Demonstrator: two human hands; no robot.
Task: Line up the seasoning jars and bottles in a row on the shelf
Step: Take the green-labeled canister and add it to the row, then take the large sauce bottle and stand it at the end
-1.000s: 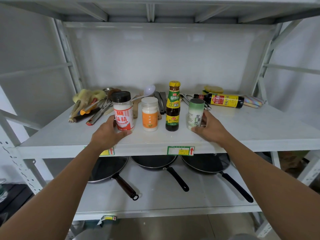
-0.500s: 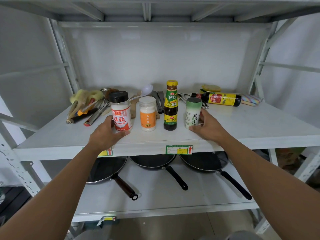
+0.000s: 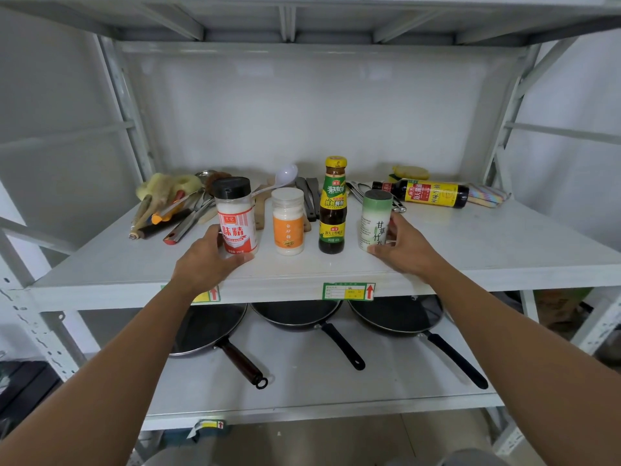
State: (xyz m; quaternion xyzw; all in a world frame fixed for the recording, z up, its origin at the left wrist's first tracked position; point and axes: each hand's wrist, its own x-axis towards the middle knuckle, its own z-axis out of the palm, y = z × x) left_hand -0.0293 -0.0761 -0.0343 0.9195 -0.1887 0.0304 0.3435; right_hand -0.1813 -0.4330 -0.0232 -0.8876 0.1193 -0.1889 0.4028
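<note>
Little has moved since the earlier frames. We find the left hand [image 3: 206,264] wrapped round the red-labelled jar [image 3: 237,223] and the right hand [image 3: 403,250] clasping the green-capped jar [image 3: 374,223]. Both jars stand upright at the ends of a row near the front edge of the shelf [image 3: 470,250]. We judge them light, smooth plastic, best gripped low on the body. The soy bottle [image 3: 430,193] lies behind, probably heavier.

味精 on black-capped jar [image 3: 236,223], 白砂糖 on orange-label jar [image 3: 288,225], 海天 on sauce bottle [image 3: 332,210], 甘草竹 on green jar [image 3: 373,220]
</note>
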